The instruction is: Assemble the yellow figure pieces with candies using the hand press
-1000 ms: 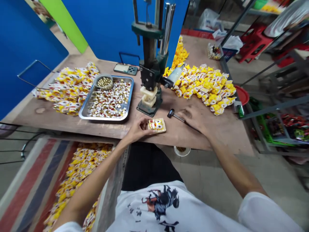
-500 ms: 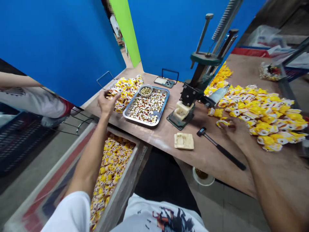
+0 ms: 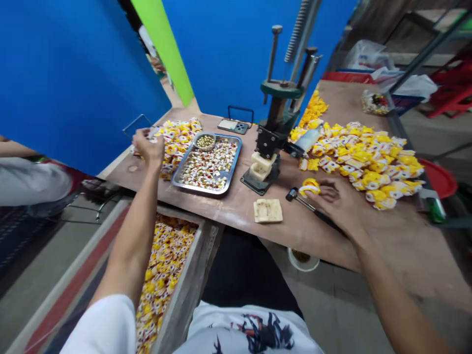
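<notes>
One raised left hand curls left of the press — whether gripping anything, I cannot tell; right of the press, the right hand pinches a yellow-white piece.

The held piece is yellow and white, the block cream, the panel blue.

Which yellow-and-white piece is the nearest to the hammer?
The single piece in the right hand, close to the hammer; the heaped pieces lie farther away.
</notes>
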A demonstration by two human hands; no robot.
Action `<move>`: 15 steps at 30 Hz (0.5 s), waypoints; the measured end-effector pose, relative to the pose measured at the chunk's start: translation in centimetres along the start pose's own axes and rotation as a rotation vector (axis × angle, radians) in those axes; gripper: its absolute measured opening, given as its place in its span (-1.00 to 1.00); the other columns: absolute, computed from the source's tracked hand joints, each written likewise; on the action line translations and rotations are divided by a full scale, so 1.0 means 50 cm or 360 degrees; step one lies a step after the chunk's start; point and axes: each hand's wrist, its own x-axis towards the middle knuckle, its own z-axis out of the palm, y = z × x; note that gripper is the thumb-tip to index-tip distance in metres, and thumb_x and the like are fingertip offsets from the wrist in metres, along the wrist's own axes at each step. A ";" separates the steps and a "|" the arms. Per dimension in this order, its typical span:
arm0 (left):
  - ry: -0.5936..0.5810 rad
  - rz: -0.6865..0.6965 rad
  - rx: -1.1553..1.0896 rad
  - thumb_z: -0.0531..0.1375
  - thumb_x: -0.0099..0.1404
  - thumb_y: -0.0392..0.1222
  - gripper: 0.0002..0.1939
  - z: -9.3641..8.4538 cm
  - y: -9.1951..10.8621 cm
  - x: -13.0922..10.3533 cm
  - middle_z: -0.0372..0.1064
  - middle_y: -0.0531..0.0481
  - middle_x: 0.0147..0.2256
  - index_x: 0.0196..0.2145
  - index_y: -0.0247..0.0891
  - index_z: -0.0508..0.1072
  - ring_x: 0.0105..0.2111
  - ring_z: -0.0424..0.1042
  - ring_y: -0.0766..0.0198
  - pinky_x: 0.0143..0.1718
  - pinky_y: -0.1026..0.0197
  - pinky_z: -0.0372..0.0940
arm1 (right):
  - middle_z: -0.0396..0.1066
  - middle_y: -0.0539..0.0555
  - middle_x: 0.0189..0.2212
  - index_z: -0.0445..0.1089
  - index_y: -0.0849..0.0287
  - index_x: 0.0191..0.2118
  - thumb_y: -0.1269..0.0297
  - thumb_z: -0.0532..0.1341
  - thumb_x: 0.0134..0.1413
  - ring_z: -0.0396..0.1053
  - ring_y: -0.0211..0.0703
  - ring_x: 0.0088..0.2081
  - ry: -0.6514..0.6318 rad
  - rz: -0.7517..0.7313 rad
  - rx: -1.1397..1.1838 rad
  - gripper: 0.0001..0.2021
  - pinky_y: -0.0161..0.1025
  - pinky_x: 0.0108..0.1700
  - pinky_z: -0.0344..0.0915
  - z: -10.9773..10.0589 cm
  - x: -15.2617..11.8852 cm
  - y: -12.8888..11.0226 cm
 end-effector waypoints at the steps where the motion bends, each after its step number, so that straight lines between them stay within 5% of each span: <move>1: 0.0049 0.0022 -0.0089 0.37 0.44 0.19 -0.56 0.020 0.028 -0.042 0.49 -0.03 -0.17 -0.29 -0.18 0.35 0.28 0.28 0.03 0.27 -0.06 0.09 | 0.59 0.25 0.09 0.44 -0.11 0.04 -0.20 0.61 -0.09 0.66 0.21 -0.09 -0.0006 -0.0034 0.0079 -0.36 0.14 -0.04 0.69 0.016 -0.014 -0.014; 2: 0.0144 0.0016 -0.0205 0.43 0.38 0.21 -0.56 0.044 0.062 -0.098 0.52 -0.04 -0.17 -0.24 -0.16 0.41 0.22 0.39 -0.01 0.21 -0.07 0.21 | 0.56 0.21 0.14 0.42 -0.11 0.09 -0.17 0.62 -0.08 0.65 0.16 -0.09 -0.0022 -0.0079 0.0147 -0.33 0.11 -0.04 0.69 0.037 -0.027 -0.028; 3: 0.0038 -0.0036 -0.0373 0.51 0.29 0.21 -0.55 0.070 0.102 -0.167 0.55 -0.06 -0.18 -0.19 -0.13 0.46 0.13 0.50 -0.05 0.11 -0.08 0.31 | 0.53 0.18 0.18 0.40 -0.12 0.15 -0.15 0.61 -0.05 0.65 0.11 -0.09 -0.0025 -0.0127 0.0196 -0.31 0.08 -0.04 0.70 0.060 -0.039 -0.040; 6: -0.0716 -0.0325 -0.0892 0.58 0.21 0.17 -0.43 0.148 0.225 -0.406 0.62 -0.19 -0.08 0.04 -0.04 0.51 0.01 0.64 -0.11 -0.01 -0.11 0.48 | 0.50 0.19 0.22 0.33 -0.08 0.31 -0.06 0.58 0.07 0.62 0.05 -0.06 0.0074 -0.0226 0.0230 -0.24 0.03 0.00 0.68 0.141 -0.082 -0.069; 9: -0.0929 -0.0490 -0.1176 0.57 0.21 0.14 -0.37 0.209 0.303 -0.585 0.59 -0.23 0.09 0.12 -0.03 0.46 0.04 0.65 -0.01 0.10 -0.07 0.54 | 0.47 0.25 0.24 0.28 -0.06 0.42 0.03 0.51 0.22 0.60 0.12 0.05 0.0231 -0.0321 0.0220 -0.26 0.08 0.08 0.66 0.212 -0.141 -0.083; 12: -0.0713 -0.0636 -0.1203 0.59 0.18 0.12 -0.40 0.225 0.312 -0.642 0.61 -0.22 0.06 0.05 -0.10 0.49 0.02 0.66 0.03 0.09 -0.03 0.57 | 0.38 0.29 0.34 0.25 -0.10 0.47 0.09 0.41 0.35 0.54 0.21 0.20 0.0172 -0.0393 0.0163 -0.33 0.18 0.18 0.63 0.244 -0.187 -0.083; 15: -0.0574 -0.0670 -0.1172 0.61 0.16 0.07 -0.39 0.208 0.278 -0.621 0.63 -0.19 0.01 0.04 -0.17 0.52 0.00 0.67 0.07 0.07 0.02 0.58 | 0.30 0.26 0.42 0.16 -0.13 0.54 0.08 0.45 0.31 0.53 0.18 0.22 -0.0159 -0.0363 0.0231 -0.20 0.17 0.23 0.61 0.233 -0.187 -0.070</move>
